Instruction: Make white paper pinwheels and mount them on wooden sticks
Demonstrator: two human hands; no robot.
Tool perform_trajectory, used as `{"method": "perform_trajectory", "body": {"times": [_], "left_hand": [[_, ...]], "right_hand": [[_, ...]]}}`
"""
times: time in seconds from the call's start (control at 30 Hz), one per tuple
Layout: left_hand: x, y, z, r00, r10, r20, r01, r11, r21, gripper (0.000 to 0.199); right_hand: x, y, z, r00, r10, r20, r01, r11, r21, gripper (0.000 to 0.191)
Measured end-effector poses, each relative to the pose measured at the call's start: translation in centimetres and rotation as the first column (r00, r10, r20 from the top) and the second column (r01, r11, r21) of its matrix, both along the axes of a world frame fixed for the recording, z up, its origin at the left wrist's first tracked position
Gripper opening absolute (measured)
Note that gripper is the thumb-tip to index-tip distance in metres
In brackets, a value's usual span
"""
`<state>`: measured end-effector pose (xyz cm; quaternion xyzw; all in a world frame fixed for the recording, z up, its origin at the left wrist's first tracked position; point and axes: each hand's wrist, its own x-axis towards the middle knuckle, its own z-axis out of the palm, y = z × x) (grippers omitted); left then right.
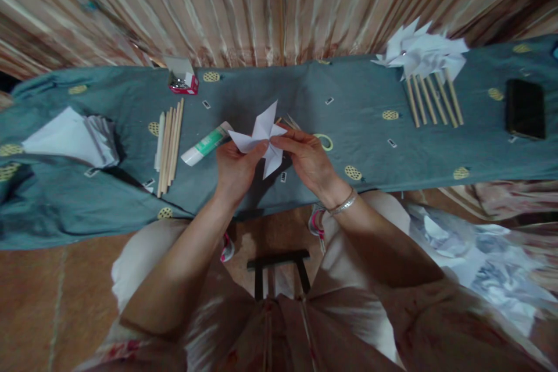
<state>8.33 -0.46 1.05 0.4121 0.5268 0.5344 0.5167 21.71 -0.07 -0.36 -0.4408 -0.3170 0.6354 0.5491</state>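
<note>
Blue cloth (366, 128) covers the worktop (361, 87). Near its front edge, the left hand (238, 165) and right hand (308, 158) pinch a paper pinwheel (264, 125), hiding part of the scissors (331, 142).

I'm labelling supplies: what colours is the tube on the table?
The tube is white and green, seen in the head view.

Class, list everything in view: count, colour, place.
Paper pinwheel: one, white, centre
Stick-mounted paper pinwheels: cluster, white, right
Stacked paper: pile, white, left
Wooden sticks: several, tan, left
Cylindrical tube: one, green-white, left
Open box: one, red-white, left
Scissors: one, pale green handle, centre
Rectangular object: one, black, right
Pineapple-print cloth: one, teal, across middle
Pleated curtain: one, brownish, back
Crumpled sheets: heap, white, lower right
Frame: one, dark, lower centre
Garments: several, pale, bottom
Shoes: two, part pink, below cloth
Bracelet: one, silvery, right wrist
Left hand, right hand: two, bare, gripping pinwheel
</note>
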Motion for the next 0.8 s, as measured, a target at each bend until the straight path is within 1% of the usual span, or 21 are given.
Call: {"method": "perform_trajectory", "body": {"times": [0.13,0.27,0.4,0.57,0.7,0.8], "left_hand": [[0.02,0.06,-0.21,1.0,0.004,-0.007,-0.004,1.0,0.002,0.013],[0.01,0.02,-0.34,1.0,-0.001,-0.024,0.001,1.0,0.0,0.017],[0.01,-0.09,-0.28,1.0,-0.005,-0.022,0.006,1.0,0.019,0.014],[0.03,-0.16,-0.19,1.0,-0.011,-0.012,0.011,1.0,0.017,0.014],[0.05,-0.11,-0.21,1.0,0.013,-0.011,-0.013,1.0,0.012,0.012],[0.04,-0.03,-0.31,0.999,0.024,0.021,-0.025,0.999,0.025,0.011]], "right_hand": [[0.0,-0.02,-0.19,1.0,0.002,-0.026,-0.001,1.0,0.028,0.01],[-0.02,-0.06,-0.34,1.0,-0.001,0.024,0.0,1.0,0.022,0.013],[-0.05,-0.07,-0.2,0.998,-0.008,0.061,0.007,1.0,0.011,0.017],[-0.08,-0.1,0.15,0.999,-0.004,0.043,0.004,1.0,0.009,0.016],[-0.2,-0.22,0.21,0.996,-0.014,0.086,0.013,1.0,0.019,0.015],[-0.33,-0.31,0.21,0.995,-0.017,0.098,0.015,1.0,0.021,0.015]]}}
